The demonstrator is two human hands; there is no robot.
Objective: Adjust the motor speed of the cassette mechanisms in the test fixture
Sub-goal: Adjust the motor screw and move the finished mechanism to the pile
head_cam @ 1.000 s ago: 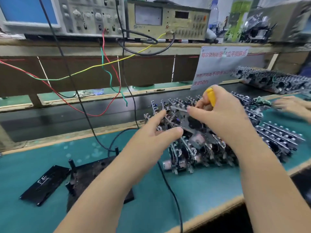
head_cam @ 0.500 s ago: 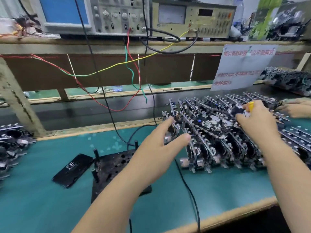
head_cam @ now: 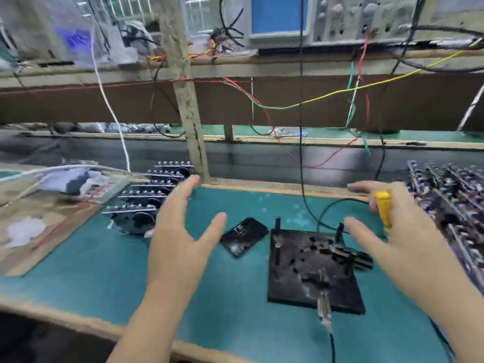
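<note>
Fixture bare — no mechanism loaded yet

Left hand (head_cam: 180, 239) spread, holding nothing; right hand (head_cam: 403, 242) grips a yellow screwdriver (head_cam: 383, 209). Fixture (head_cam: 311, 268) sits mid-worktop; mechanisms (head_cam: 450, 197) wait at the right edge — adjusting all ahead.

Bench: green mat (head_cam: 110, 268) with a tan front edge.
Centre: black test fixture (head_cam: 311, 271), pegs upright, lying flat on the mat.
Just left of it: small black plate (head_cam: 245, 237), flat, apart from the fixture.
Far left: row of cassette mechanisms (head_cam: 149, 197) on edge.
Right edge: second batch of mechanisms (head_cam: 450, 200), blurred.
Left corner: brown cardboard sheet (head_cam: 39, 231).
</note>
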